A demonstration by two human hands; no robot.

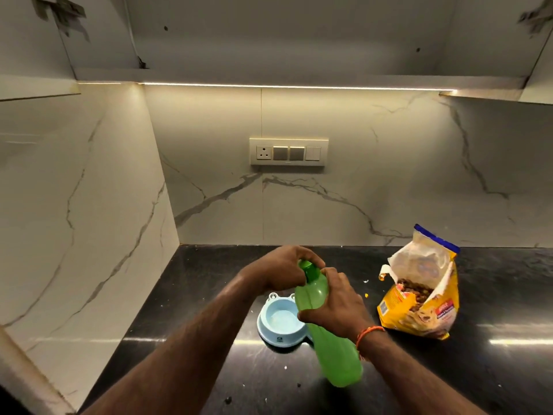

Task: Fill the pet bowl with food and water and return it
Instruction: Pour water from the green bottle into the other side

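Note:
A green plastic bottle (326,339) is held tilted above the black counter, its neck pointing up and away. My right hand (335,301) grips the bottle's body. My left hand (281,269) has its fingers curled round the green cap (308,268) at the top. Just behind and left of the bottle, a light blue pet bowl (276,323) with small frog eyes on its rim sits on the counter; the bottle hides its right part. An open yellow bag of pet food (422,292) stands to the right, brown kibble showing inside.
The black stone counter (493,369) ends at a marble wall behind and another on the left. A switch panel (288,152) is on the back wall. A few crumbs (366,294) lie between the bottle and the bag. Cabinets hang overhead.

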